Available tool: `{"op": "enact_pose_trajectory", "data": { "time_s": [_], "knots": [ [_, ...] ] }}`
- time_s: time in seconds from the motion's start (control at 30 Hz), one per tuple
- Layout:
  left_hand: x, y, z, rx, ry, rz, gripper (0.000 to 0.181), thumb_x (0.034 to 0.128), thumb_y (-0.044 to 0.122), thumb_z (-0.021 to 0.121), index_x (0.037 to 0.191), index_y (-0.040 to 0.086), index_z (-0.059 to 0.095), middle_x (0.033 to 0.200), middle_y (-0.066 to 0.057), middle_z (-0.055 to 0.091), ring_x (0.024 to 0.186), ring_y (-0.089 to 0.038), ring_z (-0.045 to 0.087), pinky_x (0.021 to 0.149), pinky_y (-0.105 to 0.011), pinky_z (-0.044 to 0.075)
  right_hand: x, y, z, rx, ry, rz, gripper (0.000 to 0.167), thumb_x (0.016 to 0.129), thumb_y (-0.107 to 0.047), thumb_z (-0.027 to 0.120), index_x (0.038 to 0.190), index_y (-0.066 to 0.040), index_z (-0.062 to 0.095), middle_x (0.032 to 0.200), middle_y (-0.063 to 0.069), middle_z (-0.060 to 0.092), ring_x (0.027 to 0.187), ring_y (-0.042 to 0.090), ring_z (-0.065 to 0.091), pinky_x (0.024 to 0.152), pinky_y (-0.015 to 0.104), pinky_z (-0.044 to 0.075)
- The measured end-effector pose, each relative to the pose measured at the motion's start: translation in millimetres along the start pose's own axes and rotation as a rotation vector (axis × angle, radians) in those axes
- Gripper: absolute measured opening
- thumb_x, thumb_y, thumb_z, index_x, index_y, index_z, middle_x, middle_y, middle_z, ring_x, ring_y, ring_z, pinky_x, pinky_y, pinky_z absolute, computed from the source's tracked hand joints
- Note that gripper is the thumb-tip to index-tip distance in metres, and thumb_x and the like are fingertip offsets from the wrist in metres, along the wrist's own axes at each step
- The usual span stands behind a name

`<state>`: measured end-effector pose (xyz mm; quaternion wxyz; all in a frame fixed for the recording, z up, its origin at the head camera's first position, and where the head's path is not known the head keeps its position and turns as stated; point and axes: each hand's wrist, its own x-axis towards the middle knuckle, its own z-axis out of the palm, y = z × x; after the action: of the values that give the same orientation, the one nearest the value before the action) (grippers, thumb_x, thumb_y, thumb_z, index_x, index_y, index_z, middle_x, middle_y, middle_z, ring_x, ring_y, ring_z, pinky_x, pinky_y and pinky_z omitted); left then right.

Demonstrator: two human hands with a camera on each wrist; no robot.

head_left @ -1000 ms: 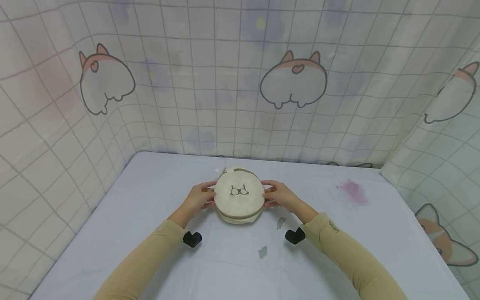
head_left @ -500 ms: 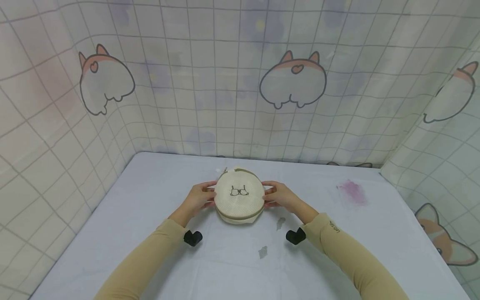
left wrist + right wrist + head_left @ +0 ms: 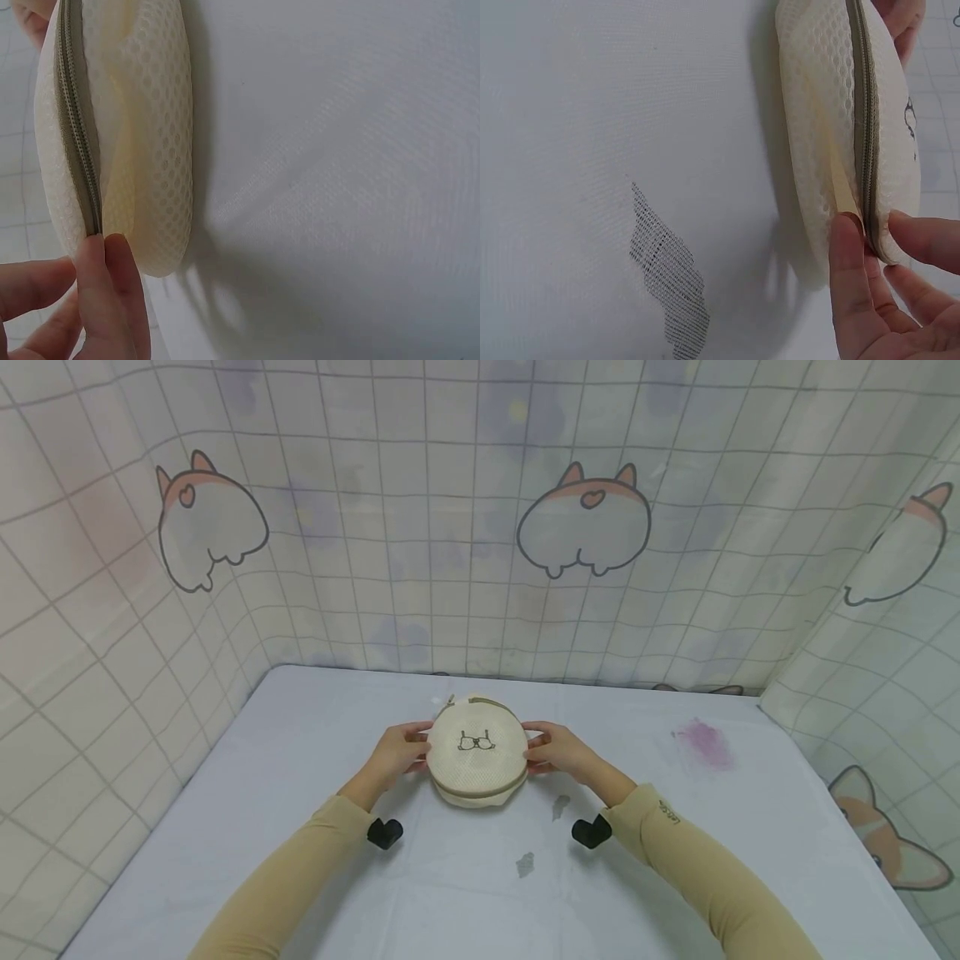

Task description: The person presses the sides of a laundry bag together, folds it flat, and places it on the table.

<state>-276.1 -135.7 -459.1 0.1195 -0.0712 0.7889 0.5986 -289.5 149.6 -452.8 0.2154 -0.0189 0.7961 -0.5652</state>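
Observation:
A round cream mesh laundry bag with a zipper round its side and a line drawing of glasses on top sits near the middle of the table. My left hand pinches its left rim; in the left wrist view, fingertips press at the zipper. At the opposite rim my right hand pinches the bag, thumb above and fingers below the zipper in the right wrist view. Through the mesh, a yellowish patch shows; what it is I cannot tell. The zipper looks closed where visible.
White cloth covers the table. It bears a pink stain at the right and two grey patches, one in front of the bag. A checked curtain with cartoon dogs encloses the back and sides.

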Motion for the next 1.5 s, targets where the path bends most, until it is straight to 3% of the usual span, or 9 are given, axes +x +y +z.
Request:
{"op": "enact_pose_trajectory", "data": {
  "time_s": [0.2,0.33,0.5,0.6,0.73,0.87,0.97,1.23,1.5],
  "knots": [
    [-2.3,1.9,-0.4,0.044,-0.025,0.070,0.052,0.0980,-0.006,0.056,0.150,-0.004,0.048,0.139,-0.028,0.054,0.107,-0.030,0.065,0.086,-0.034,0.059,-1.0,-2,-1,-0.101,-0.018,-0.057,0.064,0.098,0.002,0.061,0.156,0.004,0.034,0.131,0.027,0.057,0.086,0.020,0.069,0.083,0.038,0.060],
    [-3.7,3.7,-1.7,0.204,-0.054,0.115,0.057,0.0967,0.002,0.059,0.152,-0.004,0.044,0.144,-0.029,0.051,0.108,-0.034,0.065,0.091,-0.041,0.057,-4.6,-5,-1,-0.202,-0.013,-0.083,0.062,0.100,-0.005,0.062,0.156,0.003,0.035,0.139,0.028,0.053,0.093,0.023,0.071,0.083,0.037,0.060],
    [-4.0,4.1,-3.0,0.395,-0.083,0.155,0.064,0.0980,0.015,0.060,0.156,-0.001,0.039,0.149,-0.026,0.049,0.137,-0.043,0.047,0.112,-0.057,0.038,-7.7,-10,-1,-0.396,-0.013,-0.122,0.061,0.103,-0.014,0.061,0.157,0.001,0.036,0.142,0.025,0.054,0.096,0.025,0.069,0.083,0.038,0.058],
    [-3.9,4.4,-3.0,0.425,-0.088,0.171,0.064,0.0990,0.018,0.060,0.156,-0.001,0.037,0.151,-0.025,0.047,0.145,-0.045,0.035,0.116,-0.060,0.029,-8.2,-11,1,-0.530,-0.011,-0.165,0.062,0.104,-0.017,0.062,0.157,0.002,0.036,0.143,0.024,0.054,0.114,0.032,0.064,0.096,0.045,0.053],
    [-3.5,5.3,-2.9,0.456,-0.096,0.197,0.063,0.1016,0.018,0.059,0.157,-0.001,0.036,0.154,-0.024,0.044,0.139,-0.044,0.044,0.113,-0.057,0.036,-11.5,-14,2,-0.641,-0.005,-0.200,0.064,0.103,-0.020,0.063,0.156,0.003,0.036,0.148,0.029,0.046,0.128,0.040,0.055,0.107,0.052,0.045],
    [-4.9,7.1,-3.5,0.502,-0.112,0.232,0.064,0.1041,0.020,0.058,0.159,0.000,0.032,0.157,-0.025,0.040,0.129,-0.042,0.054,0.106,-0.052,0.047,-17.6,-17,3,-0.697,0.004,-0.220,0.065,0.103,-0.023,0.064,0.158,0.000,0.035,0.153,0.031,0.036,0.125,0.042,0.056,0.105,0.054,0.047],
    [-6.7,7.9,-3.8,0.527,-0.116,0.246,0.064,0.1050,0.022,0.057,0.160,0.002,0.031,0.157,-0.026,0.037,0.129,-0.042,0.054,0.105,-0.052,0.048,-20.7,-20,2,-0.741,0.010,-0.249,0.066,0.103,-0.025,0.064,0.158,-0.002,0.035,0.155,0.030,0.035,0.135,0.045,0.048,0.110,0.057,0.041],
    [-11.8,8.6,1.8,0.616,-0.119,0.310,0.066,0.1067,0.031,0.055,0.161,0.006,0.029,0.163,-0.025,0.027,0.150,-0.043,0.026,0.120,-0.056,0.023,-23.0,-20,4,-0.810,0.029,-0.368,0.062,0.104,-0.029,0.063,0.157,-0.005,0.039,0.156,0.024,0.039,0.142,0.042,0.042,0.113,0.056,0.037],
    [-17.8,9.0,9.9,0.797,-0.103,0.433,0.067,0.1070,0.037,0.054,0.162,0.007,0.029,0.167,-0.022,0.019,0.149,-0.046,0.025,0.112,-0.067,0.032,-24.3,-21,10,-0.816,0.025,-0.485,0.057,0.105,-0.030,0.061,0.154,-0.007,0.045,0.155,0.023,0.043,0.142,0.041,0.042,0.113,0.056,0.037]
  ]
}}
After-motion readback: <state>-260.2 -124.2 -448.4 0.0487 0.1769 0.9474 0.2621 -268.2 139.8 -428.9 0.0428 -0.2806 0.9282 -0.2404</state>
